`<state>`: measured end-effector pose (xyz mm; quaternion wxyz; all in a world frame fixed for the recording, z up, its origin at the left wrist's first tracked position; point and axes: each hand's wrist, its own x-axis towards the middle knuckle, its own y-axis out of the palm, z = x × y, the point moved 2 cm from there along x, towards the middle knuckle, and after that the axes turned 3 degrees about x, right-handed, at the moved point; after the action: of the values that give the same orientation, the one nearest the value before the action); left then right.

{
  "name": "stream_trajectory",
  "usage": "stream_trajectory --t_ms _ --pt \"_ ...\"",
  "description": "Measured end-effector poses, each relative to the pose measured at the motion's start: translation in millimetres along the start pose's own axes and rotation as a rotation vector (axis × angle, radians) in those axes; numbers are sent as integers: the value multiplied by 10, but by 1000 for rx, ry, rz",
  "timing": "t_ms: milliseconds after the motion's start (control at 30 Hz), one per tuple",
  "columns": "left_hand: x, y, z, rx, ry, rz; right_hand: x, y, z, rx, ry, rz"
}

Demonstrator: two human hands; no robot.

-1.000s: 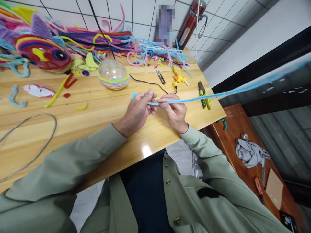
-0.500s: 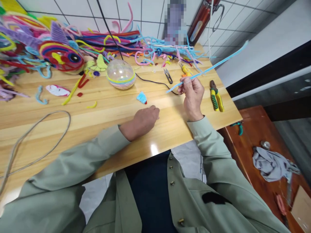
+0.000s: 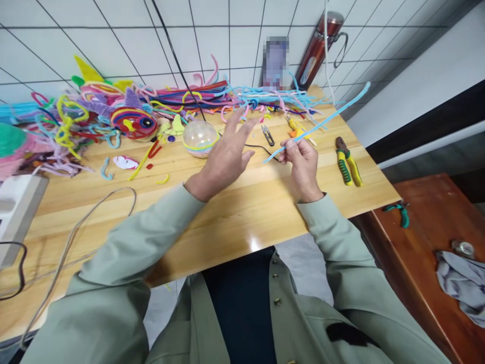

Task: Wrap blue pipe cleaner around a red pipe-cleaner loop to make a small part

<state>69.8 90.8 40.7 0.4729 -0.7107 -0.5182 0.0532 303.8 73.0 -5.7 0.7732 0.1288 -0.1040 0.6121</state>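
Note:
Pinched in my right hand (image 3: 303,166) is a light blue pipe cleaner (image 3: 333,119), its long end slanting up to the right and a short end showing at the left. My left hand (image 3: 225,159) is raised over the table with fingers spread and nothing in it. Just behind the left hand sits a clear round ball (image 3: 199,137) with yellow and pastel bands round its lower half; the hand covers part of its right side. Small thread snips (image 3: 268,135) lie between the hands, farther back. A yellow-handled tool (image 3: 297,129) rests behind the right hand.
Yellow-green pliers (image 3: 348,162) lie at the table's right. A red fish-like figure (image 3: 134,124) and heaped pipe cleaners (image 3: 182,98) line the back, near a red thermos (image 3: 320,50). A power strip (image 3: 20,212) and a grey cable (image 3: 71,237) are at the left.
My left hand has lifted from the tabletop and opened, now hiding the small light blue piece. My right hand keeps its hold on the pipe cleaner. The view has shifted, showing more at the left.

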Motion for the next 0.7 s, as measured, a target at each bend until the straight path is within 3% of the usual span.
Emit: stream_trajectory --t_ms 67,133,267,367,533,700 --pt "13 -36 16 89 -3 7 3 -12 -9 26 19 -8" --pt "-127 -54 35 241 -52 91 5 -28 -18 50 43 -4" --pt "-529 -76 145 471 -350 295 12 -39 -48 75 79 38" --pt "-623 -60 193 516 -470 385 13 -12 -81 87 123 88" --pt "-507 14 162 496 -500 439 -38 68 -120 97 234 201" --pt "-527 103 295 440 -435 360 -95 110 -153 66 300 271"
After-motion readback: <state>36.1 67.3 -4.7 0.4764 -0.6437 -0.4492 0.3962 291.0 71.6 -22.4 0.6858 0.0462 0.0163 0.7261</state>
